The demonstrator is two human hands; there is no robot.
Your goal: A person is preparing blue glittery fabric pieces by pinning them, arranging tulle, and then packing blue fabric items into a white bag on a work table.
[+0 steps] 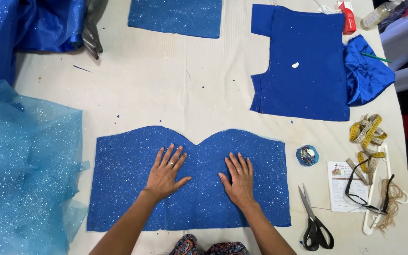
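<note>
Both hands lie flat, fingers spread and grasping nothing, on a glittery royal-blue fabric panel [128, 189] at the near edge of the cream cloth-covered table [166, 89]. The left hand [164, 174] presses left of the panel's dipped, sweetheart-shaped top edge, the right hand [238, 178] just right of it. The panel's surface is rough with sparkle. Pale blue sequinned tulle [24, 165], sheer and crumpled, spills over the left edge. At the far edge lies a second glitter piece [175, 16]; toward the far right corner lies a matte blue cut piece [303, 71], with shiny satin [367, 73] bunched beside it. Near the right edge sit a small blue pin holder [307, 155] studded with pins, black-handled scissors [313, 222], a coiled yellow tape measure [368, 134] and black-framed glasses [367, 191].
</note>
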